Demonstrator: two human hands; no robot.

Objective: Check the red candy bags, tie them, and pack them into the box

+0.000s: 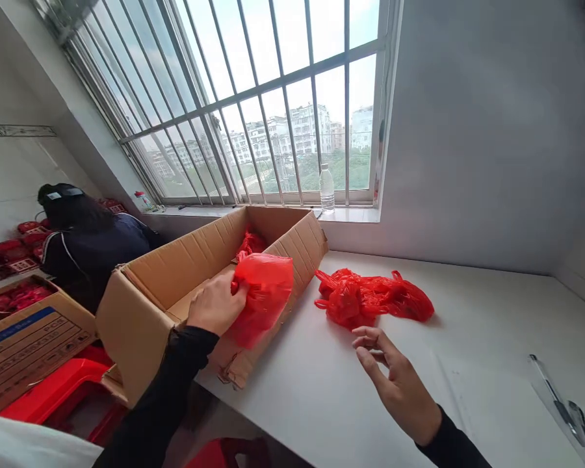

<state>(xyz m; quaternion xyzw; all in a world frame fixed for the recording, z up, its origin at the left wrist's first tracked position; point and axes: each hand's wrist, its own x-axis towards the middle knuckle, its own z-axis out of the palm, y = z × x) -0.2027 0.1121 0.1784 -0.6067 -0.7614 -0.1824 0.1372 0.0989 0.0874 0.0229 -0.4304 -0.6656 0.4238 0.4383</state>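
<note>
At the far left I'm seeing a person (90,244) in a dark jacket bending away from me, with red goods (14,250) lying beside them. Below that, a printed box (29,341) is sitting with more red things in it, and a red stool (53,390) is standing just in front of it.

Next comes 1 big carton (141,305), open at the top. It is resting on the left end of the table (468,312), with its near corner hanging past the edge. My left hand (217,303) is reaching over the carton and closing tight on 1 red bag (266,292), bunching the plastic at the bag's left side. The bag is hanging at the carton's right wall, partly over its rim. More red plastic (251,243) is lying deeper inside the carton.

On the sill behind, 1 bottle (326,188) is standing upright against the barred window (253,97).

Right of the carton, a pile (370,299) of red bags is lying on the table, apart from the carton. My right hand (394,380) is hovering over the table near the pile without touching it. Its fingers are loosely curled and spread, and it is holding nothing.

At the far right edge, a pen-like thing (560,403) is lying on the table; I cannot tell what it is.
</note>
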